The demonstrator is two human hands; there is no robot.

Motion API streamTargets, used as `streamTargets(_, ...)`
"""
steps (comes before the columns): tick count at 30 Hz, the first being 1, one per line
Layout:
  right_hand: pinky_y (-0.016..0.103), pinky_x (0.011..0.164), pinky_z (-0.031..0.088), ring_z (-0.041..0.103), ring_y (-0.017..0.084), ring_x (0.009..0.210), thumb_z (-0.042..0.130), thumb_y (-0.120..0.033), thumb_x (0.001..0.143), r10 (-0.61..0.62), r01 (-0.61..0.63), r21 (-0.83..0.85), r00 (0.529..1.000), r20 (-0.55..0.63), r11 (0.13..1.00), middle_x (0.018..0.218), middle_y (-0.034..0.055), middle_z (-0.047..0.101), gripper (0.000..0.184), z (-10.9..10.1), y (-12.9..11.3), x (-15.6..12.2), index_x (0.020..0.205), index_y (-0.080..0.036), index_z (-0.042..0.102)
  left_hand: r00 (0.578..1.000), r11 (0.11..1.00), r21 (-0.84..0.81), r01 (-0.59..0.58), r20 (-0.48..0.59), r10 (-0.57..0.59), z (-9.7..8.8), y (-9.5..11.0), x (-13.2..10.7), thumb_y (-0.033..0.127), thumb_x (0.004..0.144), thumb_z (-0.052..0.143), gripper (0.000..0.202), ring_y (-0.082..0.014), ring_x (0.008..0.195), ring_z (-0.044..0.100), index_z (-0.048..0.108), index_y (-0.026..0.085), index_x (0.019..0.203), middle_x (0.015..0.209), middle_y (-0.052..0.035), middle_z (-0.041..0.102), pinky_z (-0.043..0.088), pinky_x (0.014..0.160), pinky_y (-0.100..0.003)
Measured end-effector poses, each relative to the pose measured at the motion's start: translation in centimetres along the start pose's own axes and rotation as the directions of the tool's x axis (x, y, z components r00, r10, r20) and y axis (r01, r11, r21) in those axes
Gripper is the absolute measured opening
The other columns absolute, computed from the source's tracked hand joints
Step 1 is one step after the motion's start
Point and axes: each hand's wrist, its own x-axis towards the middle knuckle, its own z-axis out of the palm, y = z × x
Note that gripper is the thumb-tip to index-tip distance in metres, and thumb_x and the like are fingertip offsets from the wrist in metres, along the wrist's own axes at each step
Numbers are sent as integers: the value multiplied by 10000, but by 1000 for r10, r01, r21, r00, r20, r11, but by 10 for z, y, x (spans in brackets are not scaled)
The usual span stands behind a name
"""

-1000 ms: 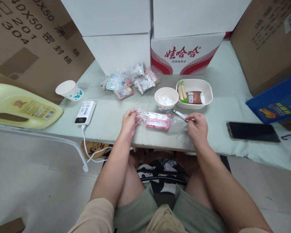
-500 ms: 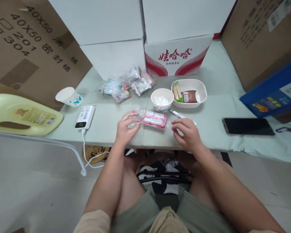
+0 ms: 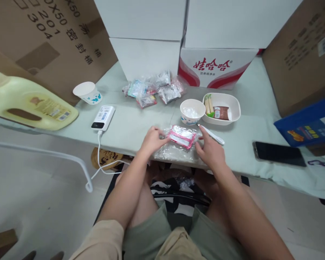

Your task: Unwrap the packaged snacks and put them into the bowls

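A pink-and-silver packet (image 3: 182, 136) lies near the table's front edge, with loose clear plastic wrap (image 3: 173, 153) around it and spread in front of it. My left hand (image 3: 154, 141) is closed at the packet's left side, thumb against its edge and fingers curled on the wrap. At the right side, my right hand (image 3: 209, 150) has its index finger stretched forward and the thumb apart from it, close to the packet's edge. A white pen-shaped tool (image 3: 212, 135) rests just beyond that index finger. The patterned paper cup (image 3: 191, 112) behind the packet contains crumpled clear plastic.
A white tray (image 3: 236, 110) holds a bundle of sticks (image 3: 209, 105) and a brown packet (image 3: 222, 113). Several wrapped sachets (image 3: 151, 90) lie against white boxes (image 3: 148, 57). Leftward are another paper cup (image 3: 89, 94), a power bank (image 3: 103, 118) and a yellow jug (image 3: 40, 104); rightward, a phone (image 3: 278, 153).
The packet has turned and shows a broader face, and clear wrap now spreads in front of it. Both hands have closed in on its sides. The whole view has shifted slightly.
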Motion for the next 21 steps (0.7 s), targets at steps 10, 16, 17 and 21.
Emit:
streamTargets(10,508,985,495,575,328,1156,591,-284,854,-331,360,174,927,-174,917,1257,151,599,528,25,-8,-5,1372,-230,504,940,529,-796,294,342,-7,20,25,4,436,604,844,390,-150,748,634,612,172,772,797,-8,658,521,736,-300)
streamTargets(16,510,957,502,595,323,1143,604,-231,766,-174,246,386,962,-211,889,1287,169,584,622,31,-8,6,1355,-208,405,867,463,-830,311,447,220,21,37,0,213,516,902,510,-255,1054,693,701,172,983,1079,-95,734,537,896,-355)
streamTargets(17,500,948,506,609,316,1126,608,-234,758,-140,214,432,970,-197,876,1286,169,592,620,31,-6,6,1342,-210,402,852,480,-824,300,458,254,22,37,0,190,515,895,513,-265,1067,692,706,168,991,1076,-100,738,532,914,-364)
streamTargets(21,452,906,530,658,276,1046,648,-300,743,-50,94,649,995,-87,755,1257,152,634,560,27,-1,10,1249,-223,421,863,517,-817,257,435,258,29,35,3,139,545,816,391,-260,1013,705,702,153,920,979,-82,750,515,923,-365)
